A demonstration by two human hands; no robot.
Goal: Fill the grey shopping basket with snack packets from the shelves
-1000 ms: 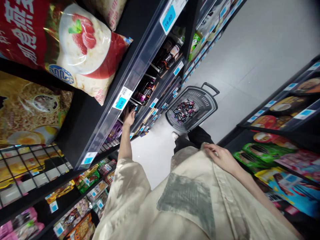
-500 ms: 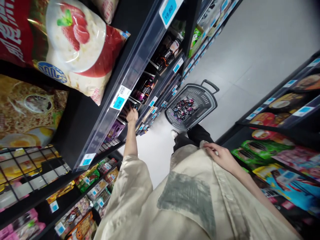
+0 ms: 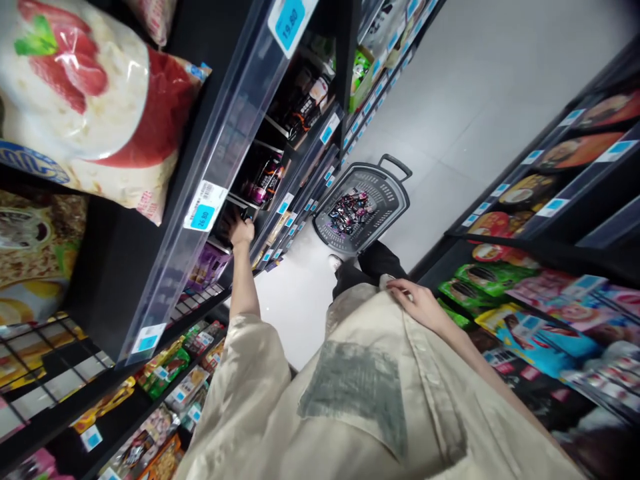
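Observation:
My left hand (image 3: pixel 241 233) reaches into a dark shelf bay on the left, its fingers hidden among dark packets there, so what it grips is unclear. Dark purple snack bags (image 3: pixel 264 181) stand in the bay just beyond it. My right hand (image 3: pixel 419 305) rests flat on the hem of my cream shirt (image 3: pixel 360 393), fingers apart, holding nothing. On the floor ahead sits a grey shopping basket (image 3: pixel 395 200) with a pile of small dark wrapped candies (image 3: pixel 350 210) inside.
A tall black shelf unit (image 3: pixel 165 200) with blue price tags (image 3: pixel 203 217) lines the left; a big red oat bag (image 3: pixel 95 107) overhangs at the top left. Another shelf (image 3: pixel 545 227) of colourful snack packs lines the right. Grey floor (image 3: pixel 480 100) runs between them.
My left hand has pushed deeper into the shelf bay. The view has swung to the right, shifting everything leftward. My right hand stays on the shirt.

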